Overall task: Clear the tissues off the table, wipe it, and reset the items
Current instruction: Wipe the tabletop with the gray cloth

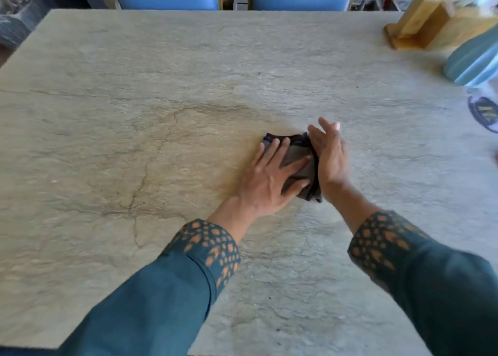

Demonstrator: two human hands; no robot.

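Pressing flat on the dark grey folded cloth [297, 164] mid-bench [134, 113], left hand [265, 183] fingers straight and spread; right hand [330, 156] edges it, fingers straight. Wooden tissue holder [431, 24] sits at 2 o'clock.

Stone-look bench [134, 99] with veined top.
Dark cloth [301, 167] right of centre; wooden holder [431, 29] and teal bottle [471, 62] upper right.
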